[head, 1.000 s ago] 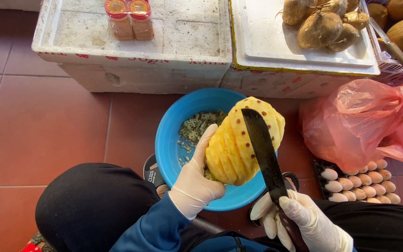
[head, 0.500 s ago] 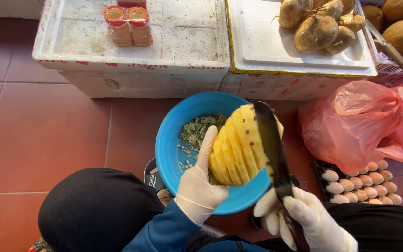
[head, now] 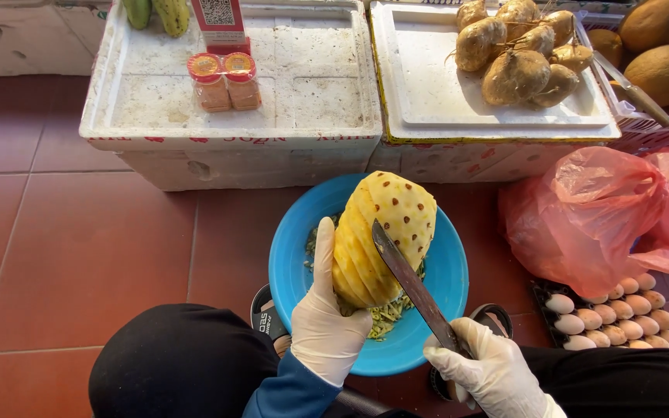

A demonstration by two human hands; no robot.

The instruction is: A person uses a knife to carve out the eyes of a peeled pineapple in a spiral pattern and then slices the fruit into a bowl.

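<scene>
A peeled yellow pineapple (head: 381,232) with brown eyes is held over a blue bowl (head: 447,271) that has green peel scraps in it. My left hand (head: 323,317), in a white glove, grips the pineapple's lower end, thumb up along its side. A long dark knife (head: 412,282) is in my gloved right hand (head: 489,371). Its blade lies slantwise against the lower right side of the fruit, where spiral grooves are cut.
Two white foam boxes stand beyond the bowl: the left box (head: 156,116) carries two small orange-lidded jars (head: 224,81), the right box (head: 427,101) a pile of brown tubers (head: 516,50). Red plastic bags (head: 605,209) and a tray of eggs (head: 621,306) lie at right. Red floor tiles (head: 63,240) spread left.
The pineapple has turned in my left hand and tilted more upright. The knife has shifted from the fruit's top right down to its lower right side.
</scene>
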